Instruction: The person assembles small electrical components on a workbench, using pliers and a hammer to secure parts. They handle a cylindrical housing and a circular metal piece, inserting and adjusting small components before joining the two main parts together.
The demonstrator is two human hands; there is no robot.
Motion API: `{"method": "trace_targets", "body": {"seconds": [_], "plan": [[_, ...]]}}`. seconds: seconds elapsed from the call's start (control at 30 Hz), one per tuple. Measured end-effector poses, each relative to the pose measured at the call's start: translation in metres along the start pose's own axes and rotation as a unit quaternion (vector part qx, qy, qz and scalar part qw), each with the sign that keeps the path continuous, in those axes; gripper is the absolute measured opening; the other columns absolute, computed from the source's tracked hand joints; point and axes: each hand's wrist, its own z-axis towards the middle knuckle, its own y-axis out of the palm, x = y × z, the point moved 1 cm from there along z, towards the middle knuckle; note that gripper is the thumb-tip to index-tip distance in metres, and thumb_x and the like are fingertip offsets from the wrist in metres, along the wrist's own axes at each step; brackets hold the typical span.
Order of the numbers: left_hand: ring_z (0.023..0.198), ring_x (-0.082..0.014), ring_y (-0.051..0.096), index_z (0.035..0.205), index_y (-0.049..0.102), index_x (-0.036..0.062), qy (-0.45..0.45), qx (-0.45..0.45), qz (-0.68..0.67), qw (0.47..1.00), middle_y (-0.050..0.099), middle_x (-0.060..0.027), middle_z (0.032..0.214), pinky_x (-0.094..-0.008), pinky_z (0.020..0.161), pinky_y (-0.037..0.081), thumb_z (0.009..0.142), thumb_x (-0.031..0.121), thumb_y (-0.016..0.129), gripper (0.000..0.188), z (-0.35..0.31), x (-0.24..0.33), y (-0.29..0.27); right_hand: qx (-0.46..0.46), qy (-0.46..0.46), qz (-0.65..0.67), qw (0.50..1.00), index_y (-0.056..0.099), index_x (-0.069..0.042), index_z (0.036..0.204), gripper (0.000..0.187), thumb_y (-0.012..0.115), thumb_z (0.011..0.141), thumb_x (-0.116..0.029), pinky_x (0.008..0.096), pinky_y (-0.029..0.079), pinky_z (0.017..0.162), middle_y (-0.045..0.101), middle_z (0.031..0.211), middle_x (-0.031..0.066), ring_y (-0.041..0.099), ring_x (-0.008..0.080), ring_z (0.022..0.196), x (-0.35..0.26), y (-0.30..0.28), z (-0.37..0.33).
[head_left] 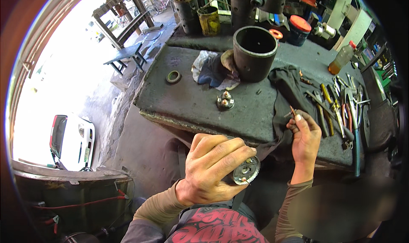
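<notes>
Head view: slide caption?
Left hand grips a cylindrical part; right hand pinches a small piece by a workbench.

My workbench [183,100] stretched out in front of me, its top dark and grimy, worn paler along the near edge. Toward my left, a small metal ring [174,81] lay flat on it. A crumpled bundle of white and dark rags [208,70] rested against a large black cylinder [253,66], which stood upright with its open end up. Nearer me sat a small round part with two posts [225,101]. On my right, a dark cloth [289,87] lay rumpled, and beside it pliers [327,94] and other hand tools [357,132] made a loose heap. Beyond them stood a red-capped bottle [341,59] and a red-lidded tub [299,31]
</notes>
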Motion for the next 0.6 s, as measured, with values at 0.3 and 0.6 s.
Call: {"method": "trace_targets", "body": {"seconds": [0.3, 0.6], "plan": [[0.092, -0.0274, 0.068, 0.112, 0.08, 0.0046, -0.052, -0.054, -0.051, 0.996, 0.079, -0.0084, 0.104, -0.0382, 0.083, 0.055, 0.051, 0.009, 0.092, 0.062, -0.0095, 0.0084, 0.004, 0.0, 0.001, -0.002, 1.0, 0.077, 0.006, 0.113, 0.017, 0.076, 0.102, -0.007, 0.0332, 0.059, 0.083, 0.077, 0.103, 0.0089, 0.071, 0.0157, 0.09, -0.0042, 0.0017, -0.0003], [0.094, -0.0282, 0.074, 0.112, 0.078, -0.0023, -0.119, -0.1, -0.139, 0.978, 0.081, -0.0137, 0.104, -0.0386, 0.087, 0.058, 0.058, 0.016, 0.099, 0.061, -0.0081, 0.0102, 0.0041, -0.006, -0.002, 0.016, 1.0, 0.077, 0.005, 0.112, 0.016, 0.077, 0.102, -0.007, 0.0331, 0.059, 0.083, 0.077, 0.103, 0.0084, 0.072, 0.0154, 0.09, -0.0041, 0.0015, -0.0018]]}}
